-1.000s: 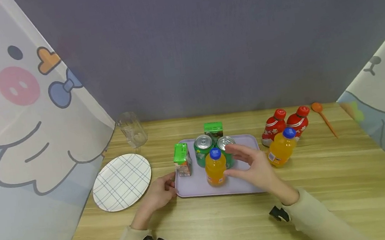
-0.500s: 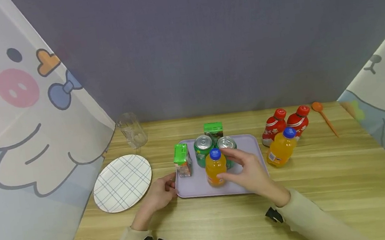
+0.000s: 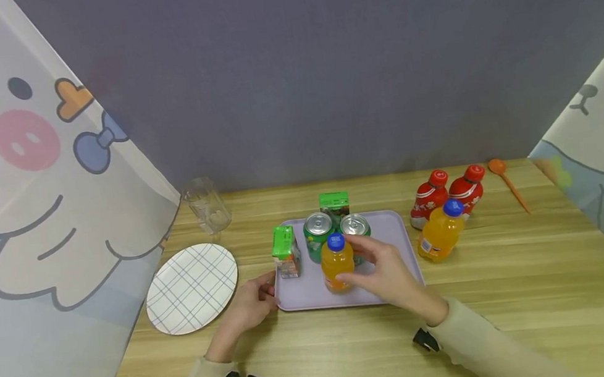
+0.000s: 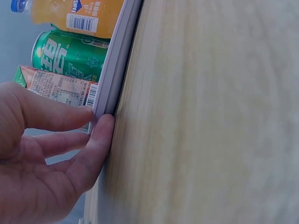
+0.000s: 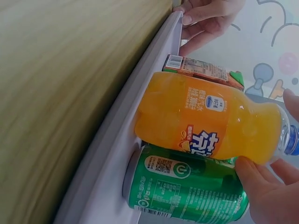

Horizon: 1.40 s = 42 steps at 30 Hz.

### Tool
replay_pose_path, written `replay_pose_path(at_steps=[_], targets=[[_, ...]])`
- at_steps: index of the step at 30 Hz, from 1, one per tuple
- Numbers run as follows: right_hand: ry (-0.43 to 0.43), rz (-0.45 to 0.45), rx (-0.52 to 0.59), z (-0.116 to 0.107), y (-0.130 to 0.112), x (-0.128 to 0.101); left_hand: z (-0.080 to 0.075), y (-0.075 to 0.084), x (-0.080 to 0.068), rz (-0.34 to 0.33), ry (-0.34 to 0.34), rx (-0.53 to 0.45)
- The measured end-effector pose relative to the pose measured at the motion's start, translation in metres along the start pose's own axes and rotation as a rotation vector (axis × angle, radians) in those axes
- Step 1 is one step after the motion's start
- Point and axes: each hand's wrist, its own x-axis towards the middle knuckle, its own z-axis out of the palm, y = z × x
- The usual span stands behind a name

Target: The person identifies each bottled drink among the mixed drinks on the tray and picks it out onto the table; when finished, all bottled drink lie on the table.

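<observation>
My left hand [image 3: 253, 303] pinches the left edge of the lilac tray [image 4: 110, 74] between thumb and fingers. On the tray stands an orange soda bottle [image 3: 337, 265] with a blue cap; its Fanta label shows in the left wrist view. My right hand [image 3: 386, 269] holds this bottle from the right, thumb on the near side and fingers reaching round behind. Two green soda cans [image 3: 318, 231] stand behind the bottle, one partly hidden by my fingers. A green-topped juice box [image 3: 286, 252] is at the tray's left, and another green-topped carton [image 3: 334, 203] stands at its back.
Right of the tray is a second orange soda bottle [image 3: 441, 233], in front of two red bottles [image 3: 467, 189]. An orange spoon [image 3: 508, 183] lies at the far right. A checked plate [image 3: 193, 288] and a clear glass [image 3: 207, 205] are on the left of the wooden table [image 3: 321, 360].
My right hand has moved left to the orange soda bottle, and its thumb and fingers have closed in around it. My left hand has stayed on the tray edge.
</observation>
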Motion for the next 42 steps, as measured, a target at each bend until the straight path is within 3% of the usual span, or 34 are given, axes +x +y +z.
replay_pose_path(at_steps=[10,21,31,40,42], targets=[[0.098,-0.104,-0.092,0.009,0.005,0.0,0.0,0.0,-0.001,0.008,-0.002,-0.016],[0.133,-0.102,-0.058,0.01,-0.002,0.0,0.0,0.0,-0.001,0.007,0.003,-0.016],[0.12,-0.095,-0.038,-0.007,-0.042,-0.003,0.0,-0.002,-0.001,0.004,-0.006,-0.013],[0.145,-0.076,-0.052,-0.025,-0.044,-0.007,0.001,-0.003,0.0,0.006,0.001,-0.006],[0.151,-0.079,-0.048,-0.028,-0.034,-0.009,0.001,-0.003,0.001,0.006,0.003,-0.002]])
